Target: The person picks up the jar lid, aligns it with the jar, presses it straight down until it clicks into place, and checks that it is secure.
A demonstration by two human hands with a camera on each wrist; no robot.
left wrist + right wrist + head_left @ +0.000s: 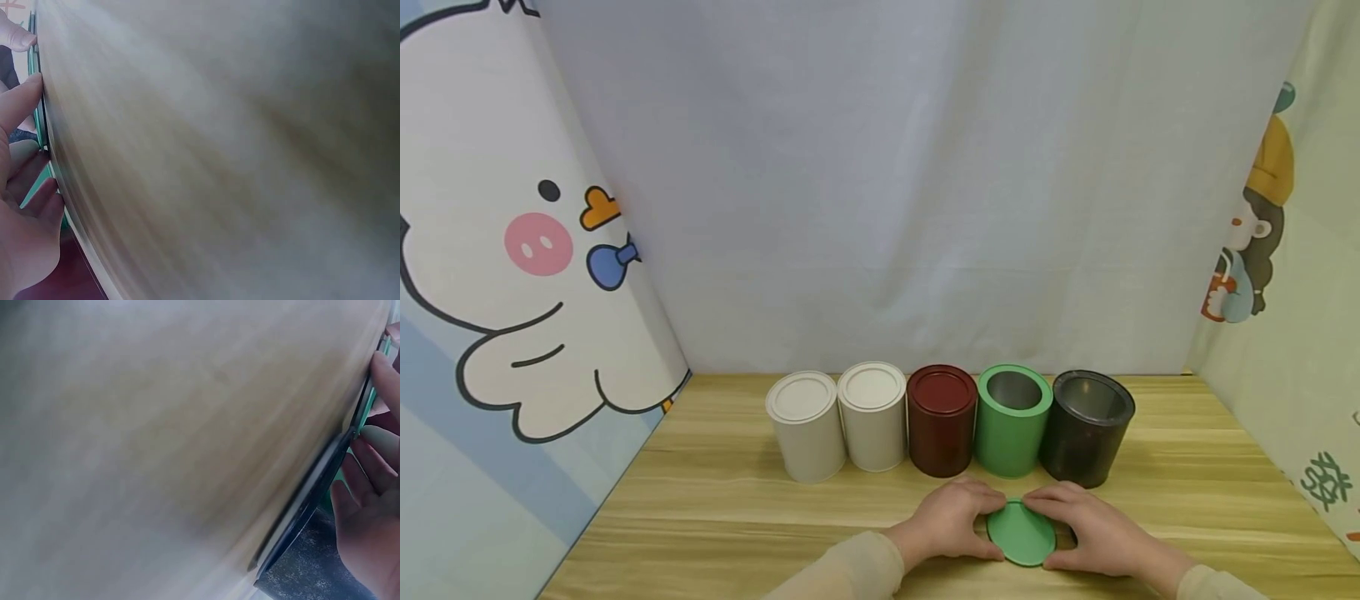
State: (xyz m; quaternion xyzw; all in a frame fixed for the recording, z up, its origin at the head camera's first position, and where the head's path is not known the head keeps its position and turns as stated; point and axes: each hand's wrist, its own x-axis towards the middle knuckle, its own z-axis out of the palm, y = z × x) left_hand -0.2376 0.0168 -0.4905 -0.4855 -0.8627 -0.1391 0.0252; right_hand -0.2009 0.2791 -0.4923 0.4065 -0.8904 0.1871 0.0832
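A round green lid (1021,533) lies low over the wooden table, between my two hands. My left hand (951,518) holds its left side, with thumb at the near edge and fingers at the far edge. On the opposite side, my right hand (1101,529) grips the rim the same way. The left wrist view shows the lid's thin edge (39,112) against the left fingers. In the right wrist view, a dark flat disc (306,506) lies on the table beneath the right hand; that hand mostly hides it in the head view.
Behind the hands stands a row of cans: two white cans (808,433) (874,425) and a dark red can (942,429), all with closed tops, then an open green can (1011,437) and an open black can (1084,446). A grey curtain (887,183) hangs behind the table.
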